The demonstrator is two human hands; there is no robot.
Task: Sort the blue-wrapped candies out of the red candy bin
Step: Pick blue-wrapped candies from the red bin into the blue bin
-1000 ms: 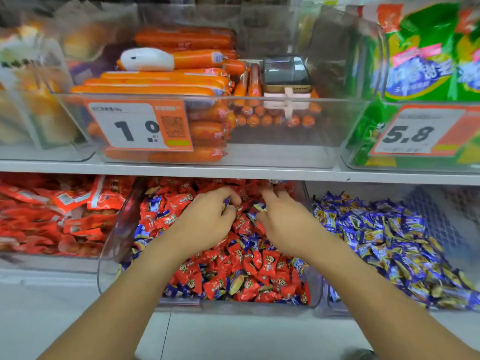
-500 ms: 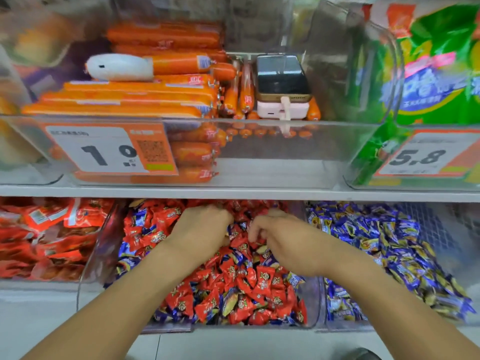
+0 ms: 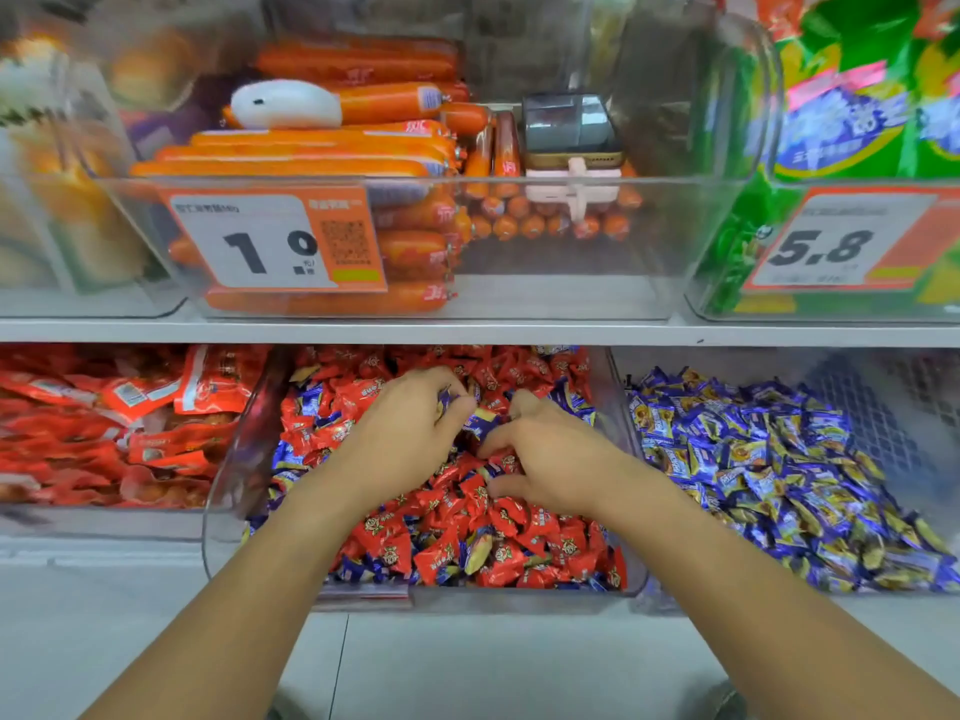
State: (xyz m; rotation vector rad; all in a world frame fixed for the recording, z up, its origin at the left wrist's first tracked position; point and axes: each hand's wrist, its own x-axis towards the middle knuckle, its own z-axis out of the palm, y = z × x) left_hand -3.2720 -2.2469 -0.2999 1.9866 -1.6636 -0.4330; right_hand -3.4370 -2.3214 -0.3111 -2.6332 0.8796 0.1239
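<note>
A clear bin [image 3: 223, 491] on the lower shelf is heaped with red-wrapped candies [image 3: 498, 543], and blue-wrapped candies [image 3: 311, 402] lie mixed among them. Both my hands are inside it, over the middle of the heap. My left hand [image 3: 400, 433] has its fingers curled round blue-wrapped candies, one showing at its fingertips [image 3: 445, 400]. My right hand [image 3: 550, 459] is beside it with fingers bent, thumb and forefinger pinching a blue-wrapped candy [image 3: 480, 423]. To the right stands a clear bin [image 3: 883, 387] heaped with blue candies only.
A bin of red snack packets [image 3: 119, 423] sits to the left. The upper shelf [image 3: 467, 332] overhangs the bins and carries a bin of orange sausages [image 3: 322, 158] with a phone [image 3: 571, 129] on it, plus green bags [image 3: 857, 96] at right. Grey floor lies below.
My hands have drawn closer together in the heap, and a blue candy now sits between my right thumb and forefinger. The camera has tilted slightly.
</note>
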